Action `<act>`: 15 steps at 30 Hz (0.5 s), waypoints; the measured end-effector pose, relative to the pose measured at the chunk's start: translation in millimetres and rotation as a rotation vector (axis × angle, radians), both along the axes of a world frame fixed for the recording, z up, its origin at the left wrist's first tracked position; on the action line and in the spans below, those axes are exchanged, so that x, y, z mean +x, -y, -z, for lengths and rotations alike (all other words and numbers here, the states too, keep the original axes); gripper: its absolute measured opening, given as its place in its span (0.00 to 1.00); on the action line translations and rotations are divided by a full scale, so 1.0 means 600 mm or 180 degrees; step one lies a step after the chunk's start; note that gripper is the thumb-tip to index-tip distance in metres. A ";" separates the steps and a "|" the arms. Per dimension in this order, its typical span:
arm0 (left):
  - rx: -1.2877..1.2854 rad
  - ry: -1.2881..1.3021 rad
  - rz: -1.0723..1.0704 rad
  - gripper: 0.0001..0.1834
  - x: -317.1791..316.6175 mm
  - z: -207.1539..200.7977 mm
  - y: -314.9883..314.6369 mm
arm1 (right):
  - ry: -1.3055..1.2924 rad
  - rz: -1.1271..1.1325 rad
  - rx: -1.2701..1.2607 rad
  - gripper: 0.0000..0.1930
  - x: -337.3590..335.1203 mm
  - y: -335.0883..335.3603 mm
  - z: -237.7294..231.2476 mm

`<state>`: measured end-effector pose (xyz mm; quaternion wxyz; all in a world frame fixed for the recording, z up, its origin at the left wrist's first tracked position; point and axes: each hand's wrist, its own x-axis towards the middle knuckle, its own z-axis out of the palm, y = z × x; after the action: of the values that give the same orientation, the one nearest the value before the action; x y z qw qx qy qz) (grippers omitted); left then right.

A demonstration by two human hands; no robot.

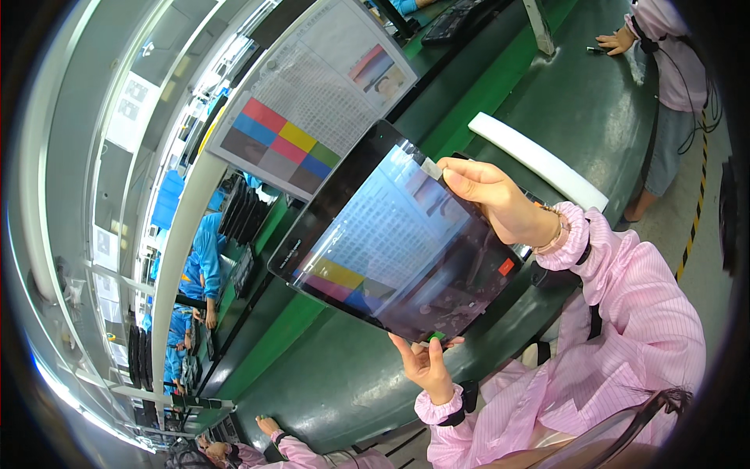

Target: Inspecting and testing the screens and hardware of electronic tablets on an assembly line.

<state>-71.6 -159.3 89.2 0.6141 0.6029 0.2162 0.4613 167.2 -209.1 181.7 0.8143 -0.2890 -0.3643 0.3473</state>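
A dark, glossy tablet [398, 250] is held up at a tilt in front of me. Its screen shows an image like the printed chart behind it, under bright reflections. My left hand [428, 371] grips the lower edge, thumb and fingers closed beside a small green sticker [437, 336]. At the upper right edge, my right hand [500, 199] pinches with thumb and forefinger. A small pale tab [431, 168] shows at those fingertips; I cannot tell whether it is part of the tablet. An orange-red sticker [506, 266] marks the right side.
Behind the tablet stands a chart board [312, 94] with colour blocks, dense text and a picture. A white foam strip [539, 160] lies on the green workbench [586, 102]. A co-worker's hand [617, 41] rests at the far right; blue-clad people [205, 258] work at left.
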 end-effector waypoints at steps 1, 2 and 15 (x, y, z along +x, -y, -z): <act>0.0024 -0.0010 0.0010 0.38 -0.001 0.001 0.000 | -0.0010 -0.0022 0.0008 0.12 0.000 0.001 0.000; 0.0050 -0.0021 0.0016 0.38 -0.002 0.002 0.000 | -0.0013 -0.0026 0.0008 0.12 -0.001 0.001 -0.001; 0.0107 -0.0041 0.0083 0.38 -0.003 0.001 -0.001 | -0.0047 -0.0081 0.0060 0.12 -0.002 0.004 -0.004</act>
<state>-73.3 -158.8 88.9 0.6084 0.6189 0.2044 0.4529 165.8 -211.3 184.1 0.8152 -0.2741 -0.3652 0.3563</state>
